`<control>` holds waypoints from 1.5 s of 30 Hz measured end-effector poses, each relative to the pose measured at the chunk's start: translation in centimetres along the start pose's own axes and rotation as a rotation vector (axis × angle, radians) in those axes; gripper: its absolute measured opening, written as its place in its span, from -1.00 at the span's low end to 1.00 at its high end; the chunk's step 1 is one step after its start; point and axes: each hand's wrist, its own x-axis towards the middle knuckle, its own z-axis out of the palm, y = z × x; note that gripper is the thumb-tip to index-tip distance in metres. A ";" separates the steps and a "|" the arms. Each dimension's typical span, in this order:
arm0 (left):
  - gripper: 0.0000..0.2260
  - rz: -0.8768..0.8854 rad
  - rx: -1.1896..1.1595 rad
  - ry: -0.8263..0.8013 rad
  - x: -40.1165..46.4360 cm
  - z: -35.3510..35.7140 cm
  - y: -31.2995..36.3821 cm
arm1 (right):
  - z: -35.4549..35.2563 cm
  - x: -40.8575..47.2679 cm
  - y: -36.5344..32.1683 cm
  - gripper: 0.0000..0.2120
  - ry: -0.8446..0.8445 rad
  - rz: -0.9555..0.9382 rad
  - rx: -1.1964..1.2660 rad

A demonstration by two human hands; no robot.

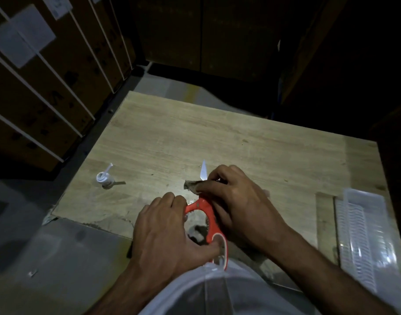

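A pair of scissors with red-orange handles (204, 208) lies over the near edge of a wooden table (195, 142). The bright blade tip (203, 170) points away from me. My left hand (170, 226) grips the handle loops, thumb curled at the lower loop. My right hand (236, 201) pinches a small dirty cloth (191, 185) against the blades just above the pivot. Most of the blades are hidden under the cloth and my right fingers.
A small white bottle with a nozzle cap (105, 177) stands at the table's left. A clear ribbed plastic tray (365, 237) lies at the right edge. Strapped cardboard boxes (47, 83) stack at the left; dark boxes stand behind. Grey floor lies at the lower left.
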 end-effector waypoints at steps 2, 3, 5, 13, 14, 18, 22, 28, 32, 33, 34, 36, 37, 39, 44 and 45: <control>-0.42 0.012 -0.010 0.025 -0.1 0.1 -0.1 | 0.1 0.4 0.1 -0.75 0.011 0.012 0.001; -0.42 0.020 -0.014 0.037 -0.1 0.1 -0.1 | 0.2 0.6 0.3 -0.75 0.021 0.013 0.004; -0.43 0.030 -0.028 0.054 -0.2 0.1 -0.2 | 0.2 1.1 0.3 -0.75 0.038 0.017 0.009; -0.41 0.000 -0.036 0.034 -0.6 0.1 -0.3 | 0.6 3.0 0.7 -0.84 0.108 0.082 -0.018; -0.41 -0.006 -0.044 0.026 -0.7 0.1 -0.3 | 0.5 3.3 0.9 -0.84 0.107 0.095 -0.014; -0.39 -0.013 -0.032 0.008 -0.9 0.3 -0.5 | -0.1 4.5 1.1 -0.85 0.095 0.114 -0.038; -0.38 -0.014 -0.023 -0.024 -1.0 0.3 -0.3 | -0.3 6.3 2.0 -0.85 0.111 0.186 -0.081; -0.39 -0.021 -0.031 -0.092 -1.2 0.3 -0.3 | -3.6 8.1 3.8 -0.85 0.332 0.291 0.007; -0.40 -0.049 -0.027 -0.093 -1.2 0.4 -0.6 | -6.8 4.4 2.0 -0.84 0.445 0.225 0.136; -0.41 -0.056 -0.035 -0.094 -1.1 0.3 -0.6 | -6.6 3.0 1.4 -0.84 0.421 0.169 0.154; -0.42 -0.060 -0.051 -0.089 -1.1 0.1 -0.6 | -5.8 1.7 0.7 -0.84 0.361 0.105 0.148; -0.44 -0.059 -0.085 -0.077 -1.0 -0.1 -0.4 | -3.2 -0.5 -0.2 -0.77 0.149 0.000 0.044; -0.44 -0.057 -0.088 -0.077 -0.9 -0.2 -0.3 | -1.9 -1.2 -0.3 -0.72 0.062 -0.023 -0.004; -0.44 -0.053 -0.076 -0.091 -0.9 -0.1 -0.1 | -0.1 -1.8 -0.1 -0.67 -0.007 0.015 0.002; -0.45 -0.041 -0.068 -0.035 -0.7 0.1 -0.2 | 0.3 -0.1 0.3 -0.73 0.056 0.033 -0.006; -0.44 -0.039 -0.070 -0.021 -0.7 0.1 -0.2 | 0.4 0.3 0.3 -0.76 0.057 0.029 -0.019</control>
